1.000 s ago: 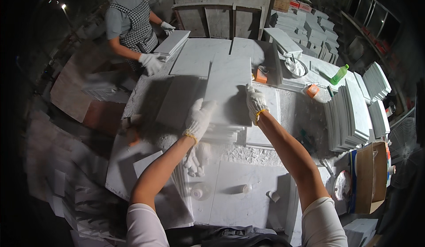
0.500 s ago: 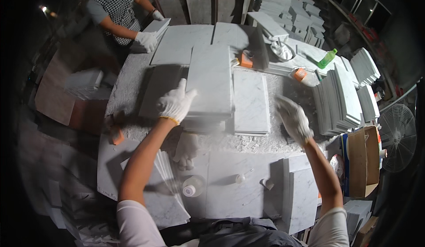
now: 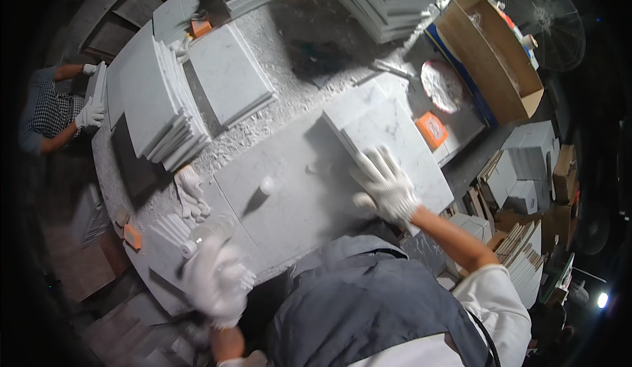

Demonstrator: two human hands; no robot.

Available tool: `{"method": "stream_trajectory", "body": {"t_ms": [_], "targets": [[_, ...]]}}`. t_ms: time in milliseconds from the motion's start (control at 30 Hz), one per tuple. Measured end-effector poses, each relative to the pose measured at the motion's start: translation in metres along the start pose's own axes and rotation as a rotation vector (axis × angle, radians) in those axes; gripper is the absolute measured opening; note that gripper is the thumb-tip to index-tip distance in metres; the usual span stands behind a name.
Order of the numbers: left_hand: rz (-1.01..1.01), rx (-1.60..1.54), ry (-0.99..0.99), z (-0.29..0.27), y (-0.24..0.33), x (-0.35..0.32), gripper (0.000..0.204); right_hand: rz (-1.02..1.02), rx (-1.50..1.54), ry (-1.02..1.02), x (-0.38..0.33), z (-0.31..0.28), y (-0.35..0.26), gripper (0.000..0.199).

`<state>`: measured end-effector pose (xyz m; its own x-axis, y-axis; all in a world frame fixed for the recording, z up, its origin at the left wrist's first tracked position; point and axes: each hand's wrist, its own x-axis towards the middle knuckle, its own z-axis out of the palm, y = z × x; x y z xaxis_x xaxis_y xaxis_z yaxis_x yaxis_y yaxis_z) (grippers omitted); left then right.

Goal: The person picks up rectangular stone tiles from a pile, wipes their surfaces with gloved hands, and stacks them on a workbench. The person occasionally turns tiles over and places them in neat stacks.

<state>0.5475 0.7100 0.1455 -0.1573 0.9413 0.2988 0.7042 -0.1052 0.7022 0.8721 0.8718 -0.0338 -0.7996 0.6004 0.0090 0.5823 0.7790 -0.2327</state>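
My right hand (image 3: 385,186), in a white knit glove, lies with spread fingers on the left part of a short stack of grey-veined white marble tiles (image 3: 401,136). My left hand (image 3: 216,280), also gloved, is smeared by motion at the lower left, so its fingers cannot be read. Beside it is a clear plastic bottle (image 3: 191,247) with a white cap, partly covered by the blur. A fan of thin tiles (image 3: 170,229) lies under and next to that hand. Left of my right hand, a small white cup-like piece (image 3: 266,185) stands on the marble worktop (image 3: 289,225).
Taller tile stacks (image 3: 148,97) and a smaller one (image 3: 230,74) stand farther back on the dusty table. A spare glove (image 3: 191,192) lies near them. An open cardboard box (image 3: 487,57), an orange block (image 3: 431,130) and a fan (image 3: 540,18) are at right. A co-worker (image 3: 56,110) handles tiles at far left.
The view has swung to the right and tilted. My left hand has left the large tile stack and is now near the bottle. My right hand has come down onto the tile stack at right.
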Motion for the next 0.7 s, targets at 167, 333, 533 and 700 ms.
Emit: {"method": "stream_trajectory", "body": {"t_ms": [167, 333, 533, 700], "targets": [[0.384, 0.092, -0.259, 0.121, 0.008, -0.013, 0.040, -0.036, 0.000, 0.243, 0.088, -0.002, 0.085, 0.065], [0.143, 0.163, -0.204, 0.139, 0.012, -0.028, 0.046, 0.100, 0.009, 0.175, 0.018, -0.038, 0.083, 0.058], [-0.187, -0.008, -0.342, 0.199, 0.015, -0.027, 0.043, 0.106, 0.174, 0.083, -0.123, -0.033, 0.036, 0.047], [-0.532, -0.107, -0.728, 0.248, 0.030, -0.019, 0.051, 0.646, 0.133, 0.406, -0.209, -0.019, 0.073, 0.045]]}}
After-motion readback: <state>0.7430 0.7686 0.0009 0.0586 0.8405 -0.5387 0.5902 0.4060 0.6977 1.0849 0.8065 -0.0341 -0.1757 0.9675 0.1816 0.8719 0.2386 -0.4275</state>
